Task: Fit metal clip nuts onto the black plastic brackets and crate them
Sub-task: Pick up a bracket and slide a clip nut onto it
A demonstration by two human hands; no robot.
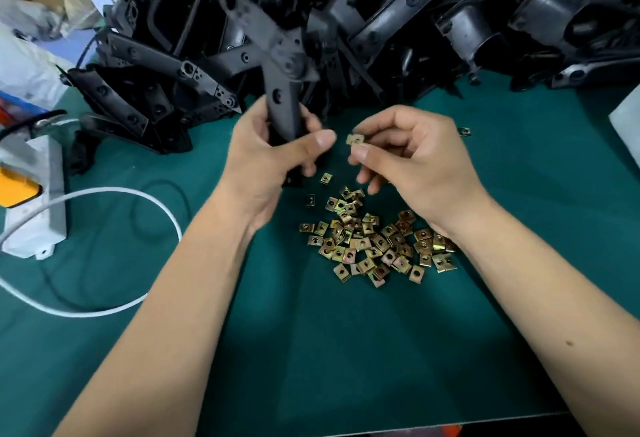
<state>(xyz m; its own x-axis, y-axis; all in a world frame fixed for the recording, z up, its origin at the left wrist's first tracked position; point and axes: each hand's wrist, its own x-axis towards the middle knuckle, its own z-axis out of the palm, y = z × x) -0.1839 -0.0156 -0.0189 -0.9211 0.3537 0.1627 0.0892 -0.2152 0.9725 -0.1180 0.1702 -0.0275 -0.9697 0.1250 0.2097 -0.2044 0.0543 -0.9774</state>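
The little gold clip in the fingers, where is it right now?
In the head view, the clip nut is pinched in the right hand, just right of the left hand gripping the black bracket, above the pile of clip nuts.

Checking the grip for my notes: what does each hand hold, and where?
Left hand grips a black bracket by its lower end; right hand pinches one clip nut by its edge.
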